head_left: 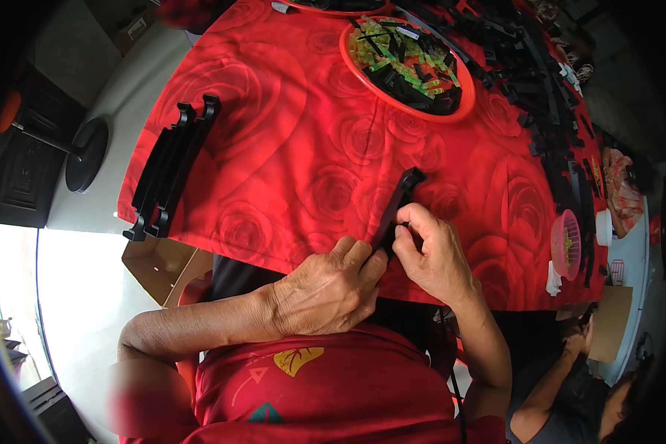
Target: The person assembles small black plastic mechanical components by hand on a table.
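Note:
A long black plastic strip with a hooked end [402,191] lies slantwise over the table's near edge. Its lower part is gripped by my left hand [325,288], fingers curled round it. My right hand [440,259] is closed in a pinch against the strip's right side; whatever sits between its thumb and fingers is hidden. Several similar black strips with hooked ends [172,163] lie side by side at the table's left edge. Beyond my hands, a round orange-red basin [467,83] holds small yellow-green pieces and black pieces.
Many black strips [529,74] are heaped along the far right of the red rose-patterned cloth [266,185]. A pink basket [557,248] stands at the right edge beside a white container [604,227]. A cardboard box [163,270] sits below on the left. Another person's hand [579,340] shows at lower right.

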Available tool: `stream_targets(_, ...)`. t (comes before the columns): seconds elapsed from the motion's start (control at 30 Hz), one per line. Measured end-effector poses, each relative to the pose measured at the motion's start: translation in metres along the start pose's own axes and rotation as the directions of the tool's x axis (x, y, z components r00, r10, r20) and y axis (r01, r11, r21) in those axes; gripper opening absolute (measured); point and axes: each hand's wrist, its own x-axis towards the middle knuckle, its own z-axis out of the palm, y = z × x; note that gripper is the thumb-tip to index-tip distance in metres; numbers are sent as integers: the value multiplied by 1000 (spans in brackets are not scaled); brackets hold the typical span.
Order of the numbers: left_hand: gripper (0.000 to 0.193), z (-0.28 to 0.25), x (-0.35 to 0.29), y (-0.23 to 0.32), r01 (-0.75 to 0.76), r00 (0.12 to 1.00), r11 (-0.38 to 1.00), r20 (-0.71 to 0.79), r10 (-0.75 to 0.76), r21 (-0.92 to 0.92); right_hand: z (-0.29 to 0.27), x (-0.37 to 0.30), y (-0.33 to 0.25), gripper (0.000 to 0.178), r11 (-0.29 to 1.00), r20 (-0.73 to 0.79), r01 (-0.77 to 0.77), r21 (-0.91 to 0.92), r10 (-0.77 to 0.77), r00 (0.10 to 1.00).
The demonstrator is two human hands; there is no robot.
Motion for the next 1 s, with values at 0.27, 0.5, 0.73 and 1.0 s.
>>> stream_targets(0.27,49,0,0,-1,5,1000,1000,-11,-6,-27,0,1,4,11,1000,6,15,-10,-15,1000)
stream_targets(0.5,47,-2,0,-1,37,999,998,-10,-38,-59,-1,3,2,11,1000,14,19,4,-19,1000)
stream_targets(0.73,50,0,-8,-2,158,987,968,38,-153,-194,-7,-1,-11,9,995,-25,-44,-89,41,999)
stream_targets(1.0,50,-1,1,6,534,768,318,292,-570,-783,3,-10,-30,15,990,-83,131,-54,-135,987)
